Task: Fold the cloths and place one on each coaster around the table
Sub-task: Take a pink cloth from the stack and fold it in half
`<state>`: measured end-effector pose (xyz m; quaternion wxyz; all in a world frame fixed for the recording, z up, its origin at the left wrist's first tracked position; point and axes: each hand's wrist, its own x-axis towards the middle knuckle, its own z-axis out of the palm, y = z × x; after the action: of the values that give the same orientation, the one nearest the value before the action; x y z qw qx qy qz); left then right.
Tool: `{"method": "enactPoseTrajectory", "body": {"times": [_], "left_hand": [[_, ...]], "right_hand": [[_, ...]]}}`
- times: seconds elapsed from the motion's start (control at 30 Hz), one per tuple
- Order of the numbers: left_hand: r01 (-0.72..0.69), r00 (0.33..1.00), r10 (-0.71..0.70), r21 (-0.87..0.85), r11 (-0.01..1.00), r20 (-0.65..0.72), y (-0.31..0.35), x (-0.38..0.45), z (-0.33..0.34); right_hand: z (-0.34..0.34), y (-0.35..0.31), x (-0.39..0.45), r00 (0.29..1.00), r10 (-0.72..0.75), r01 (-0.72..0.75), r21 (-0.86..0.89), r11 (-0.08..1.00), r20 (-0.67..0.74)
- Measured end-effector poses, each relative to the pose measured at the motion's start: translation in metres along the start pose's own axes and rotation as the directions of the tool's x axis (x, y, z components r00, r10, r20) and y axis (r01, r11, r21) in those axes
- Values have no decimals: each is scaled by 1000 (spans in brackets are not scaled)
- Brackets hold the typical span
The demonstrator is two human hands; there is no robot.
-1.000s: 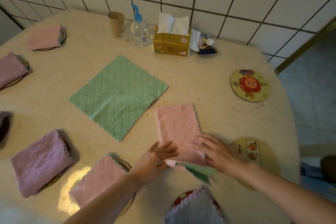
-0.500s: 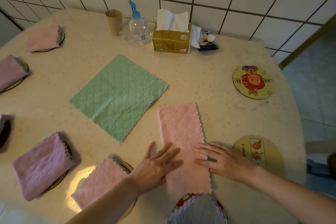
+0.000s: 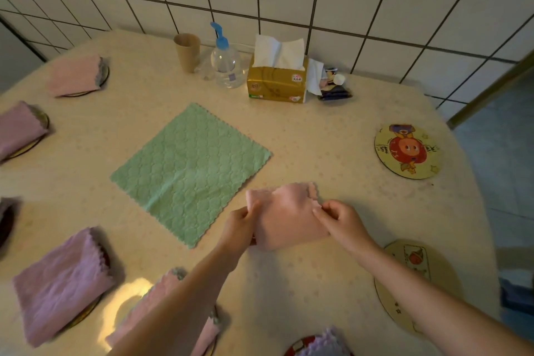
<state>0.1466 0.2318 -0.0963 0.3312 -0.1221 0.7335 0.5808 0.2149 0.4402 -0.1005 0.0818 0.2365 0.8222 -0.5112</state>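
Your left hand point(image 3: 241, 224) pinches the pink cloth point(image 3: 284, 215) at its left edge; your right hand point(image 3: 338, 218) pinches its right edge. Cloth sits between both hands, half folded, near the desk point(image 3: 318, 136) front edge. Green cloth point(image 3: 190, 172) lies flat just left. Bare coaster point(image 3: 416, 283) near right forearm, another point(image 3: 407, 151) by the right edge.

Cloths point(image 3: 286, 215): eight; coasters point(image 3: 407, 150): two bare; one cup point(image 3: 187, 50), bottle point(image 3: 226, 63), tissue box point(image 3: 277, 84)
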Motion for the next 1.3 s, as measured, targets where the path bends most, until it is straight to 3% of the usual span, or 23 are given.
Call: {"method": "enactPoseTrajectory", "body": {"times": [0.1, 0.2, 0.3, 0.4, 0.5, 0.7, 0.93, 1.07, 1.3], "left_hand": [[-50, 993, 55, -51, 997, 101, -3, -3, -3], [-148, 976, 147, -6, 989, 160, -9, -4, -3], [-240, 966, 231, 62, 969, 119, -16, -2, 0], [-289, 957, 282, 120, 950, 70, -18, 3, 6], [-266, 964, 261, 137, 954, 51, -19, 7, 11], [-136, 985, 157, 255, 957, -65, -22, 11, 13], [-69, 982, 95, 157, 985, -163, -30, 1, 12], [-150, 970, 180, 176, 973, -166, -29, -2, 13], [-300, 944, 326, 277, 913, -50, -34, -6, 10]], "right_hand": [[7, -1, 6, 998, -42, 35, -136, 990, -48], [8, 2, -1, 999, 7, -12, -120, 993, -43], [11, 6, -3, 996, 78, -83, -118, 990, -45], [16, 4, 0, 990, -13, -17, -211, 977, -139], [18, 5, -1, 972, -117, 53, -296, 954, -203], [21, 10, 0, 965, -193, 78, -514, 854, -176], [25, 9, 5, 952, -218, 66, -550, 833, -216], [26, 12, 7, 947, -242, 71, -599, 798, -209], [27, 15, 7, 955, -250, 94, -639, 763, -159]]}}
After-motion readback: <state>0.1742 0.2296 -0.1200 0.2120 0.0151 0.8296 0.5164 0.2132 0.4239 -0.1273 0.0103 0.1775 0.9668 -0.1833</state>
